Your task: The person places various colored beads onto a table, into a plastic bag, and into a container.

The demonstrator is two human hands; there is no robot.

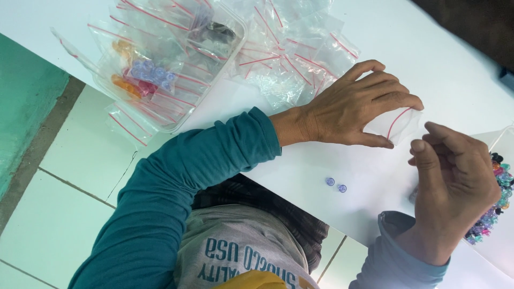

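Thin clear plastic, the small zip bag (400, 124) sits pinched in the left hand (350, 107) at 2 o'clock: light, limp, slippery, best gripped at its red-striped mouth. Right hand (455, 182) curls beside it, seemingly empty.

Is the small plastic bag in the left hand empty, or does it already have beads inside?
It looks empty: the small bag held by the left hand shows only clear plastic. Two blue beads lie outside on the table.
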